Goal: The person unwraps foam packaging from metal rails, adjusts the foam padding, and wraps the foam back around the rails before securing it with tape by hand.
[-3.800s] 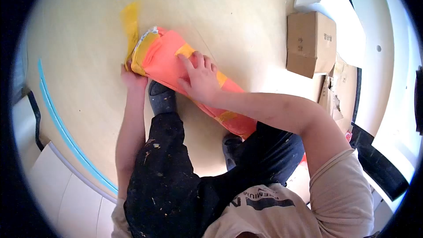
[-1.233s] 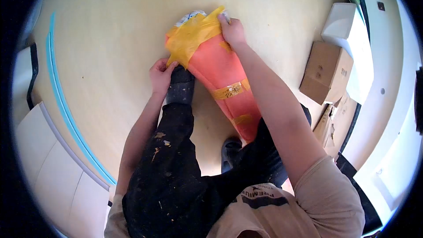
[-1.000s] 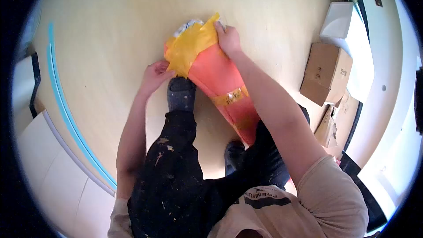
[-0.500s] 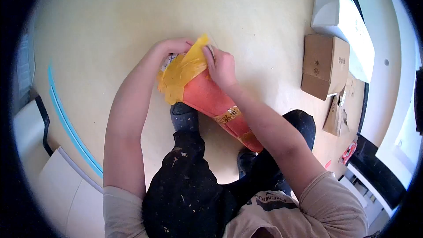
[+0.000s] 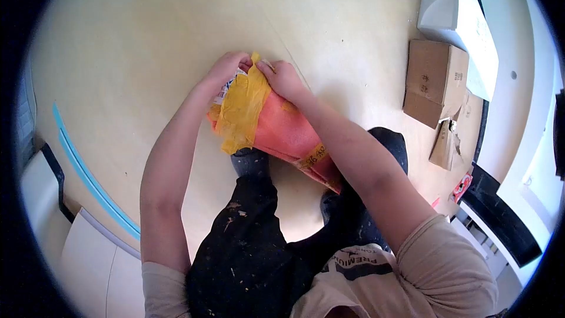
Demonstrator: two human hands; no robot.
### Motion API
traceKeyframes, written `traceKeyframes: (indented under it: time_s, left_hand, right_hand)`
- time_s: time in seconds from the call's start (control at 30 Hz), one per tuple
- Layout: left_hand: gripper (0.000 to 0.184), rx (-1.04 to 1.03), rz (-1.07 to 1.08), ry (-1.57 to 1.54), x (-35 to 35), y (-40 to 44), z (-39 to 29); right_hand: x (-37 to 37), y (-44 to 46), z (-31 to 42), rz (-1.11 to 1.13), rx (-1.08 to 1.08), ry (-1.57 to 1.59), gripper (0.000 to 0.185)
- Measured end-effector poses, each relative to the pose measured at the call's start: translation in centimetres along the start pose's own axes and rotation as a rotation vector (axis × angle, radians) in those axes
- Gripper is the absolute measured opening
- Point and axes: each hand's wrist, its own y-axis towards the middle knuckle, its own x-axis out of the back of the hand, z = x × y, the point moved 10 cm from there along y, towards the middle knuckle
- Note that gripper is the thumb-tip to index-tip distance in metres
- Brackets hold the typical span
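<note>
Risk, my view: wrinkled yellow plastic tape [image 5: 241,112] may tear or stick to itself if pulled unevenly; tapered orange-pink fabric bundle [image 5: 288,126] may slip if unbraced. R hand [image 5: 282,79]: fingers closed, no gap seen, appar. pinching tape's upper end. L hand [image 5: 231,66]: fingers curled nr. same end; can't tell grip from where I stand. Bundle loc.: betw. hands & dark-trousered R leg [image 5: 389,141], over pale floor [image 5: 147,35].

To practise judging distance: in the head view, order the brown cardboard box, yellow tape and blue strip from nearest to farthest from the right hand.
1. Yellow tape, at the right hand
2. Brown cardboard box, to the right
3. Blue strip, at far left
</note>
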Motion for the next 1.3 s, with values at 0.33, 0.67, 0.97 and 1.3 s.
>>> traceKeyframes:
  time_s: [0.33, 0.67, 0.97, 1.3]
  left_hand:
    - [0.041, -0.135, -0.187, 0.497, -0.3, -4.6, -2.9]
    - [0.03, -0.189, -0.282, 0.529, 0.2, -5.0, -1.2]
    - [0.034, -0.426, -0.34, 0.139, 1.7, -6.9, 1.0]
    - [0.033, -0.288, -0.805, -0.564, -1.8, -20.6, 16.8]
  right_hand:
    - [-2.9, 0.9, -1.3, 0.334, -0.106, -0.219, 0.055]
    - [-1.7, -3.2, 1.4, 0.197, 0.086, -0.203, 0.037]
    - [-2.3, -1.2, 0.7, 0.491, -0.301, 0.402, 0.032]
    - [-2.7, 0.0, -1.4, 0.615, -0.329, 0.376, 0.028]
